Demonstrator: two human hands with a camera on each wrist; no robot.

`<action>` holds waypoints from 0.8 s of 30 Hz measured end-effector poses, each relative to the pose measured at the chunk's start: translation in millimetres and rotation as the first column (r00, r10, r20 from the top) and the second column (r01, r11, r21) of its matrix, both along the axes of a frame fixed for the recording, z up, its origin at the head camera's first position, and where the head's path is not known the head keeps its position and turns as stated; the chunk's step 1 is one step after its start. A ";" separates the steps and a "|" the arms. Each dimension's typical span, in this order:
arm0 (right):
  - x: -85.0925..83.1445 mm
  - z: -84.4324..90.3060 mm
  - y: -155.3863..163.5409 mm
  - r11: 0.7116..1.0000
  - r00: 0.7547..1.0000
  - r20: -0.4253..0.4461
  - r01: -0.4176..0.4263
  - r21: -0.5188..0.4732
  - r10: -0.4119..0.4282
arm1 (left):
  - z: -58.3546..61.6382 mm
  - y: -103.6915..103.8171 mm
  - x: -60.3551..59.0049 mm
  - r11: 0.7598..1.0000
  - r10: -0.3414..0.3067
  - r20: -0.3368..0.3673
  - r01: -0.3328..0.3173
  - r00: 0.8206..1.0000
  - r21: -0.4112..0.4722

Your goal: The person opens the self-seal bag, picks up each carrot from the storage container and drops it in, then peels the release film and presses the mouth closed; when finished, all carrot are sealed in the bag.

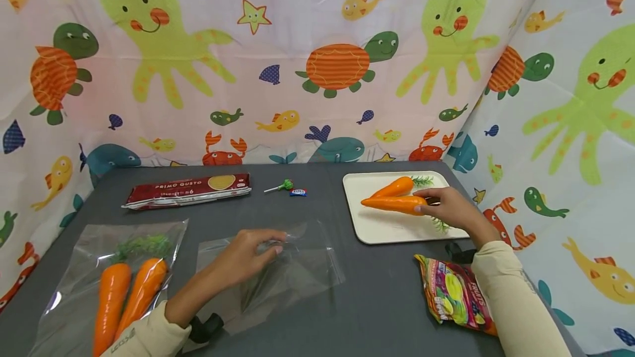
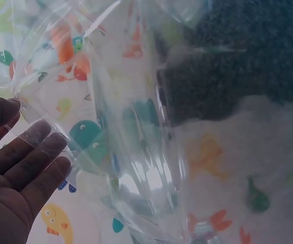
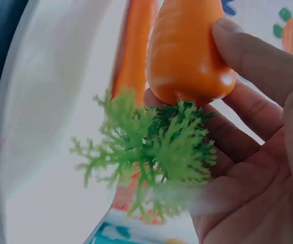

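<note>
On the cream tray (image 1: 379, 229) at the right lie two toy carrots with green tops. My right hand (image 1: 450, 208) grips the nearer carrot (image 1: 392, 204) by its thick end, thumb on one side and fingers on the other; its leafy top (image 3: 151, 142) hangs beside the palm. The other carrot (image 1: 401, 185) lies just behind it. Over the middle of the table my left hand (image 1: 250, 255) pinches the edge of a clear plastic bag (image 1: 302, 274). Several of its fingers show through the film (image 2: 131, 132) in the left wrist view.
Another clear bag (image 1: 74, 269) with two carrots (image 1: 113, 296) lies at the left. A spaghetti pack (image 1: 188, 190), a lollipop (image 1: 285, 185) and a small blue candy (image 1: 298, 193) lie toward the back. A colourful candy bag (image 1: 453, 293) is beside my right forearm. A printed curtain (image 1: 297, 142) borders the table.
</note>
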State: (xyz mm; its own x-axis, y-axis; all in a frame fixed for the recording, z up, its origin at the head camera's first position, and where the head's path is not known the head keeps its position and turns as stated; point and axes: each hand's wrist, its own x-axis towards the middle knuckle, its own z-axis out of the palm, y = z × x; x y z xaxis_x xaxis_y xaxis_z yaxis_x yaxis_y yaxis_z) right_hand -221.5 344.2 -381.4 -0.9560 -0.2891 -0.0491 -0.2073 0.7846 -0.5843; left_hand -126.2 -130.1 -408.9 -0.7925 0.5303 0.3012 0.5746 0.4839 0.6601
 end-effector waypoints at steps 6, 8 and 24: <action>11.5 9.5 -19.1 0.991 0.993 -0.053 -0.108 -0.082 0.104 | -1.3 4.0 -3.9 1.000 0.002 0.007 -0.002 1.000 0.007; 15.8 13.6 -24.8 0.987 0.988 -0.087 -0.132 -0.090 0.125 | -2.0 5.4 -5.2 1.000 -0.001 0.007 0.001 1.000 0.003; 38.6 27.7 -72.6 0.953 0.942 -0.179 -0.298 -0.058 0.284 | 0.0 9.5 -9.1 1.000 0.004 -0.010 -0.004 1.000 -0.021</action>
State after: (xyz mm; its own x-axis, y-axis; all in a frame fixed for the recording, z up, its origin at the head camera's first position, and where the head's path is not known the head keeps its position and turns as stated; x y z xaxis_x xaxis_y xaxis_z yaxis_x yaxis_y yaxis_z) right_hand -182.9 271.6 -353.7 -0.8219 -0.5523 0.1393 -0.5190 0.6254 -0.5827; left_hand -135.3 -120.6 -409.0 -0.7915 0.5334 0.2983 0.5794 0.4998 0.6438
